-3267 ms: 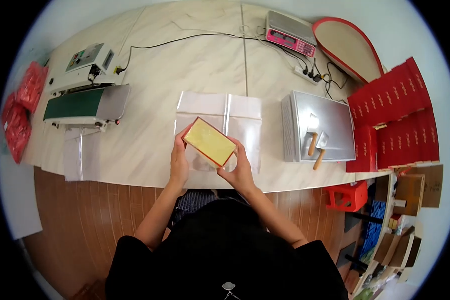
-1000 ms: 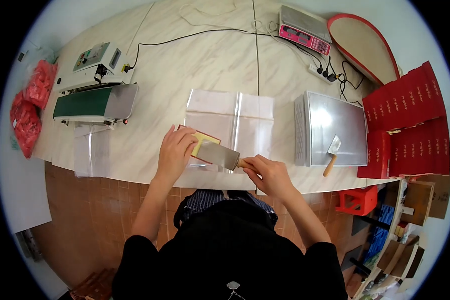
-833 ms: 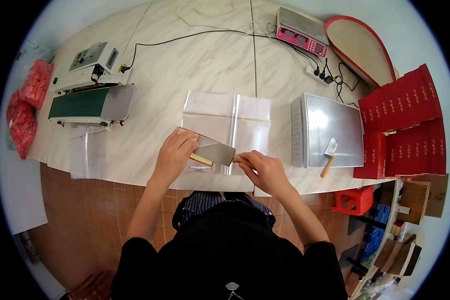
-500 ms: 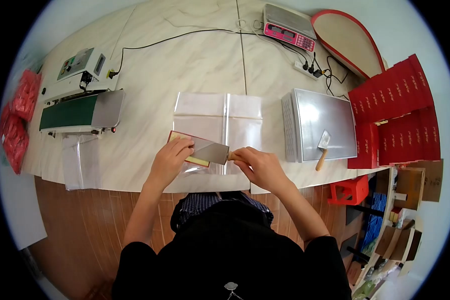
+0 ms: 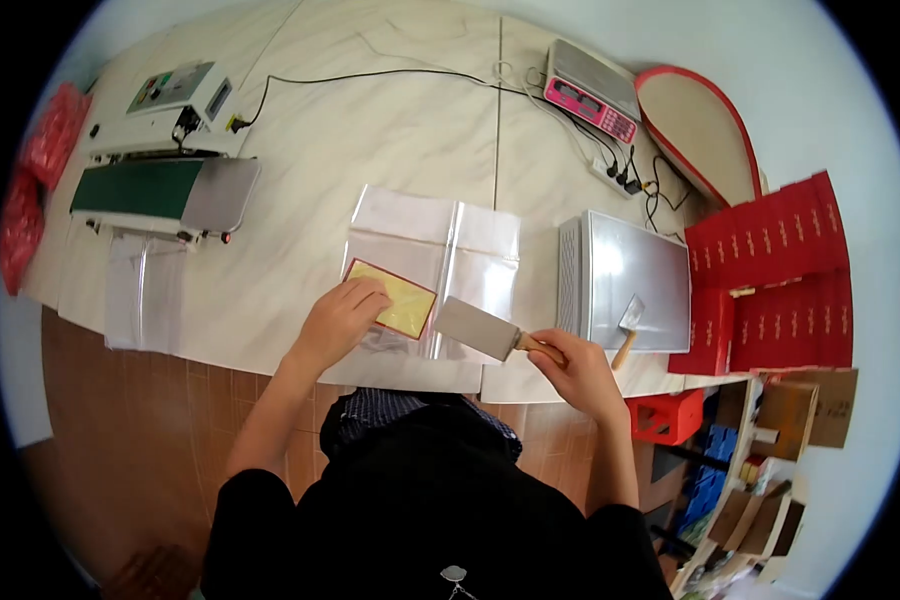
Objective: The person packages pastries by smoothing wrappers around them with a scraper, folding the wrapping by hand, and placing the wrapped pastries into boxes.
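Note:
My right hand point(image 5: 575, 372) grips the wooden handle of a wide scraper point(image 5: 478, 328), its flat metal blade pointing left. The blade's tip is close to the right end of a yellow rectangular piece with a red border point(image 5: 407, 305). With fingers bent together, my left hand point(image 5: 342, 315) holds this piece at its left part; the fingertips hide some of it. Beneath it lie clear plastic bags point(image 5: 390, 222) on the table. A second, smaller scraper point(image 5: 632, 315) rests on a silver metal box point(image 5: 650, 270) to the right.
On the left stands a sealing machine point(image 5: 160, 195) with a green belt, a clear bag point(image 5: 145, 290) in front of it. A pink-fronted scale point(image 5: 590, 105), a power strip point(image 5: 610, 178) and cables lie at the back right. Red boxes point(image 5: 770, 230) are stacked at the right edge, above a red stool point(image 5: 667, 417).
My right hand has drawn the scraper right, off the yellow piece, whose surface is now uncovered. My left hand stays on the piece. The camera view has shifted slightly.

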The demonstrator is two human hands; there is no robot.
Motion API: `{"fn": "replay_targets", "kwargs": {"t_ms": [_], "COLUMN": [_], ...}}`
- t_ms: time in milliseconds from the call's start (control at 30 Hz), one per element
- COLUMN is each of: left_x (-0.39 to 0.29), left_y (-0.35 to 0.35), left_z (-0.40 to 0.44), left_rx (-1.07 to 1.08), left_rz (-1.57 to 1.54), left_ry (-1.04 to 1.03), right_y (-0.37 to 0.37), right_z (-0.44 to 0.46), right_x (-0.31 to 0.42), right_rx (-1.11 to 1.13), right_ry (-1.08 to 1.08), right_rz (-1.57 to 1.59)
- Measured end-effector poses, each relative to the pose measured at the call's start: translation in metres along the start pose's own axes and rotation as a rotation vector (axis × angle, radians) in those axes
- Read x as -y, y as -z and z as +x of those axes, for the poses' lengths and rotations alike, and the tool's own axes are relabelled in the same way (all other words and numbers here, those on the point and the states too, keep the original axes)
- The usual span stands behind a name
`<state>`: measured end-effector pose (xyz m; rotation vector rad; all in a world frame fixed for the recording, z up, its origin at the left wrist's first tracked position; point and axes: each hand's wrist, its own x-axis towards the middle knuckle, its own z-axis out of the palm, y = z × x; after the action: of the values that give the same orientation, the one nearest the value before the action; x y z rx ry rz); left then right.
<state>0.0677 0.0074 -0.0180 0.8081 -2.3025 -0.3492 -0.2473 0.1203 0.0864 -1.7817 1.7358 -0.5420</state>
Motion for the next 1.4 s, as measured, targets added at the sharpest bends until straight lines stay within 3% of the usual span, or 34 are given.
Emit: {"fn": "replay_targets", "kwargs": {"t_ms": [267,367,433,533,567,667,867,967,1400], "left_x": [0.002,0.006,0.01,0.014,0.016,0.014,0.021,0.026,0.022], "left_y": [0.003,0.007,0.012,0.025,0.03,0.034,0.02,0.017,0.005], "left_z": [-0.008,-0.02,-0.026,-0.026,-0.026,-0.017,-0.006,0.0,0.014], "left_rx": [0.006,0.026,-0.067,-0.121,-0.038,0.135,0.213,0.216,0.19], "left_rz": [-0.015,-0.038,-0.281,-0.329,-0.412,-0.265,-0.407,-0.597,-0.566], "left_ry": [-0.012,0.099,0.292,0.395,0.444,0.315,0.201,0.305,0.308], "right_y": [-0.065,-0.079,-0.082,-0.083,-0.085,-0.086,-0.079,-0.078,-0.077], "right_z": [0.028,0.035,0.037,0.04,0.042,0.044,0.051,0.053,0.052], "right_x": [0.002,0.008,0.013,0.019,0.021,0.019,0.023,0.023,0.023], "right_rx": [-0.175,-0.21,-0.174,-0.112,-0.088,-0.08,-0.024,-0.006,0.054], "right_ry": [0.015,0.183,0.192,0.216,0.23,0.259,0.273,0.254,0.183], "right_rz": [0.075,-0.009,-0.007,-0.015,-0.024,-0.025,-0.025,-0.007,0.054]}}
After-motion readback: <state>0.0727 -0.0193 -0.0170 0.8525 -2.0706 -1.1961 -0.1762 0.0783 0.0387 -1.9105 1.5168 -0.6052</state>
